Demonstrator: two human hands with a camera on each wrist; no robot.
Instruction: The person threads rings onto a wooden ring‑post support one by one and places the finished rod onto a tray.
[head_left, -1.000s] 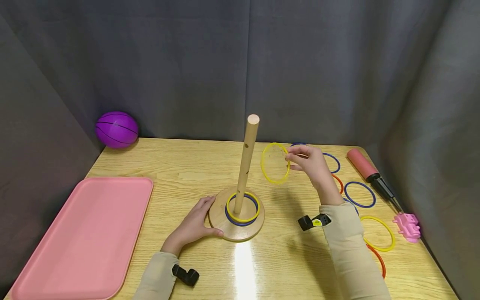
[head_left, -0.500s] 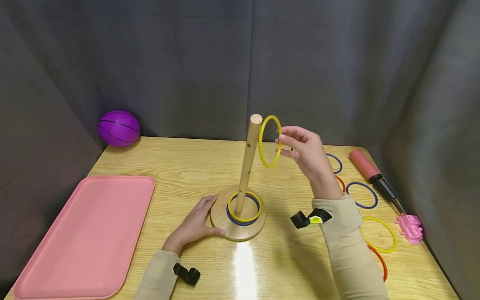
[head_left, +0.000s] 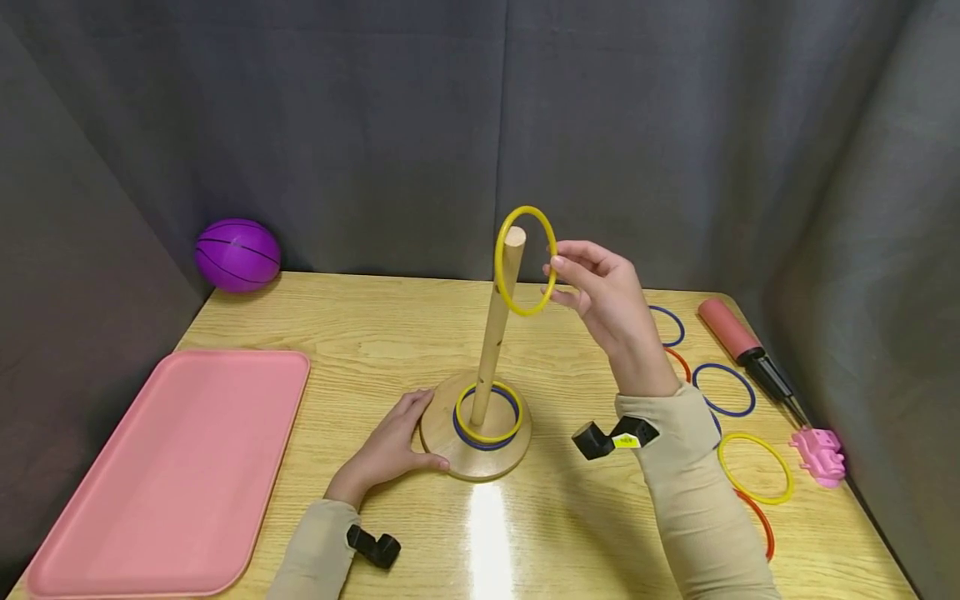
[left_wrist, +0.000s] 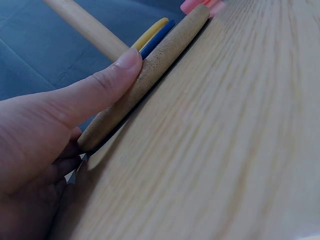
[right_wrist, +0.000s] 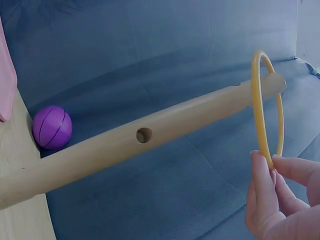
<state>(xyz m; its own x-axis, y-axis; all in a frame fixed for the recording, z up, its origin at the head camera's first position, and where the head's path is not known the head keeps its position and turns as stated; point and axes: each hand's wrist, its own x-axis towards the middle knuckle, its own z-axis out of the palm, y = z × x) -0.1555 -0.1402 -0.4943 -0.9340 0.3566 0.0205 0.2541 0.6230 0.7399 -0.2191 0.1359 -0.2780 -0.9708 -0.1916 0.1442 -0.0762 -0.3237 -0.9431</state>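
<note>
Pinching a yellow ring (head_left: 499,260) by the peg (head_left: 492,337), the right hand (head_left: 613,293) hovers; below, the left hand (head_left: 390,450) spreads against the base (head_left: 480,467).

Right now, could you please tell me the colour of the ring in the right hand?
The ring is yellow, and shows best in the head view.

Probably a curtained recording booth, though little shows beyond: dark grey cloth curtains (head_left: 360,125) line the frame's top and sides around a pale wood-grain bench (head_left: 375,321); boxy black wrist cameras (head_left: 592,441) sit lower centre.
</note>
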